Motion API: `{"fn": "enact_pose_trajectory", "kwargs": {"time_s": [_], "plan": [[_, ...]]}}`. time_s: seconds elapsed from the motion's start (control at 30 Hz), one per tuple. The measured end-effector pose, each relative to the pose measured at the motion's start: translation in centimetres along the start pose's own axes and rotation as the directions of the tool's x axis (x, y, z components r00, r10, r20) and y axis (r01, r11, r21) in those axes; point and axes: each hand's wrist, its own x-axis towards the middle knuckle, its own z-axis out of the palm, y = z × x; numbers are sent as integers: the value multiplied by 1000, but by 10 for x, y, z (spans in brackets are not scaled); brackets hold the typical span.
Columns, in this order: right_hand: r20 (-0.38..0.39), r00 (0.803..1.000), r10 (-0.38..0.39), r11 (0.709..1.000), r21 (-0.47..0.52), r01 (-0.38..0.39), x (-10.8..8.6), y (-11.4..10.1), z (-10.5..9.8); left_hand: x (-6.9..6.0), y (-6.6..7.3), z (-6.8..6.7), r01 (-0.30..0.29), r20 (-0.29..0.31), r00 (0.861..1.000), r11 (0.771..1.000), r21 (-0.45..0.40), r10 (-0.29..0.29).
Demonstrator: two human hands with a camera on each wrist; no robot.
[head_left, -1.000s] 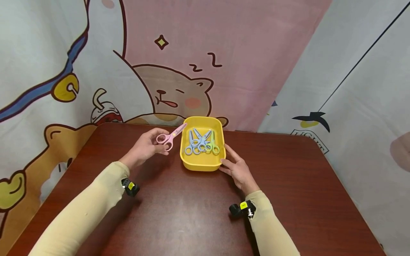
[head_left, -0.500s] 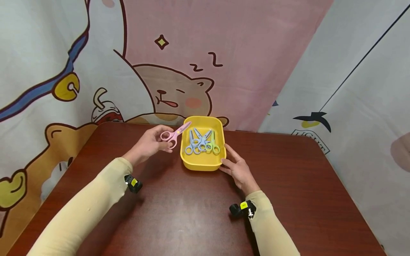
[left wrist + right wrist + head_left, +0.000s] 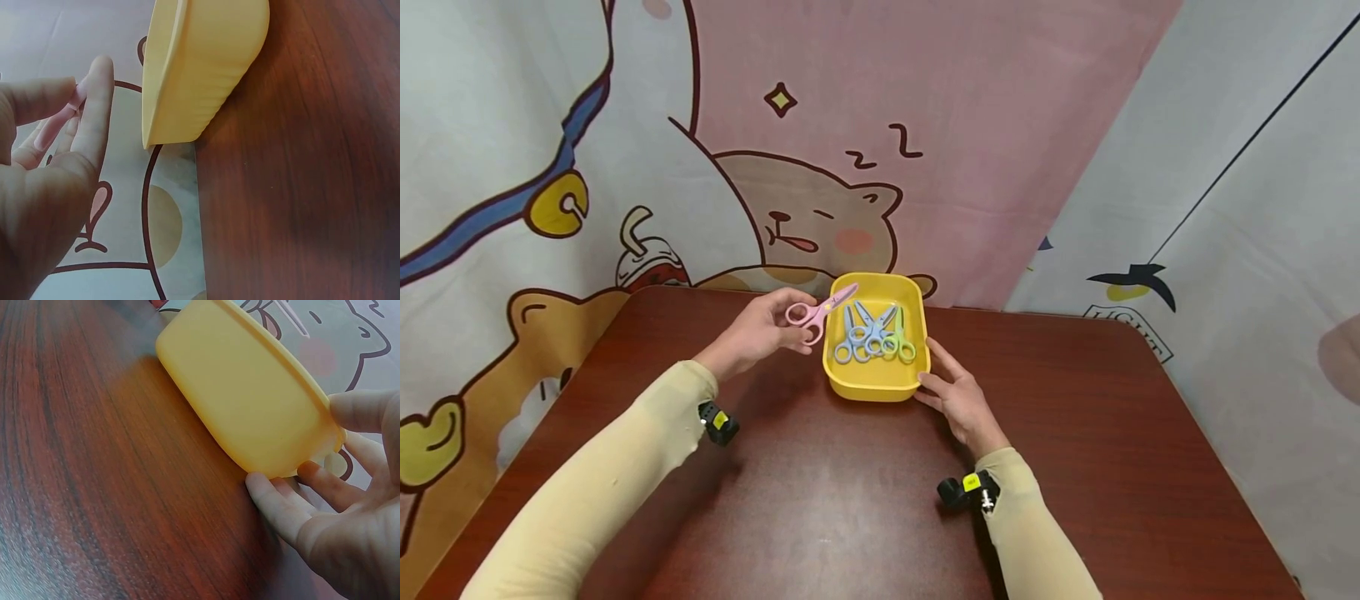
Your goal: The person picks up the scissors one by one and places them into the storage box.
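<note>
My left hand pinches a pair of pink scissors by the finger loops, blades pointing up and right over the left rim of a yellow plastic basket. In the left wrist view only a pink piece of the scissors shows between thumb and fingers. Inside the basket lie several blue scissors, overlapping, with green-yellow scissors at their right. With thumb at the rim and fingers lower on the wall, my right hand holds the basket's near right corner.
The brown wooden table carries the basket near its back edge. Behind it hangs a cloth printed with cartoon animals. Each wrist wears a small black camera, such as the left camera.
My left hand has moved right and slightly up, bringing the pink scissors from beside the basket to over its left rim. My right hand and the basket stay where they were.
</note>
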Motion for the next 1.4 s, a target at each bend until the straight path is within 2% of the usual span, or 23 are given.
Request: {"fn": "enact_pose_trajectory", "kwargs": {"time_s": [0.2, 0.43, 0.67, 1.23, 1.4], "plan": [[11, 1000, -14, 1000, -3, 14, -1, -1, 0, 3, 5, 3, 18, 18, 1000, 1000, 18, -18], [14, 1000, -18, 1000, -3, 18, -1, -2, 1, 8, 8, 7, 41, 28, 999, 999, 0, -41], [13, 1000, -17, 1000, -4, 17, -2, -3, 1, 14, 14, 12, 69, 36, 997, 997, 40, -71], [12, 1000, -17, 1000, 12, 17, -3, -3, 1, 27, 21, 22, 90, 78, 992, 994, 61, -95], [11, 1000, -16, 1000, 18, 16, -3, -1, 1, 30, 21, 26, 80, 88, 992, 994, 74, -86]]}}
